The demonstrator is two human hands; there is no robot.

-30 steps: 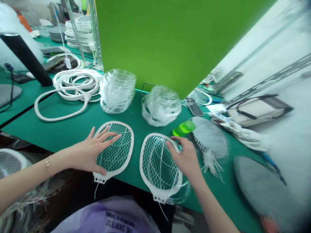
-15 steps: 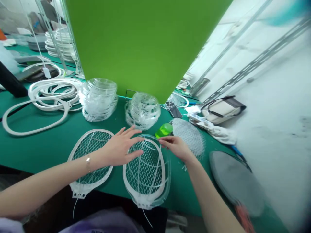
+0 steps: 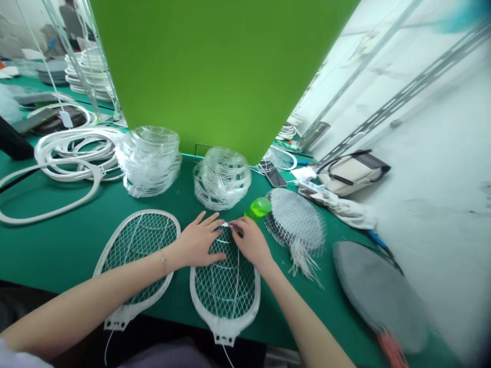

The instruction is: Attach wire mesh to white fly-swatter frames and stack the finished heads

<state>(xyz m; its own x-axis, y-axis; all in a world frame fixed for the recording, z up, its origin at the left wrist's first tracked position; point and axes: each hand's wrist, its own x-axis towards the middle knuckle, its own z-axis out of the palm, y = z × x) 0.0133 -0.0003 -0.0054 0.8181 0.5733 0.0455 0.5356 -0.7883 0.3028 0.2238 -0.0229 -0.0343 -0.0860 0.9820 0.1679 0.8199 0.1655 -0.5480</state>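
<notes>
The racket frame [image 3: 224,323] is smooth, matt white plastic, and its mesh [image 3: 226,291] is fine pale wire. Upper left of centre, the stacked rings [image 3: 149,162] are clear, glossy plastic. The green plastic cap [image 3: 259,208] looks translucent and shiny, while the bench mat [image 3: 57,250] is smooth, matt green.

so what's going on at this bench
A person is working with both bare hands on a white-framed mesh racket lying on a green bench mat. The left hand rests flat on the mesh, while the right hand pinches a small shiny metal piece at the racket's top end. A second mesh racket lies to the left. Just beyond are stacked clear plastic rings, a green translucent object and a loose grey mesh.
</notes>
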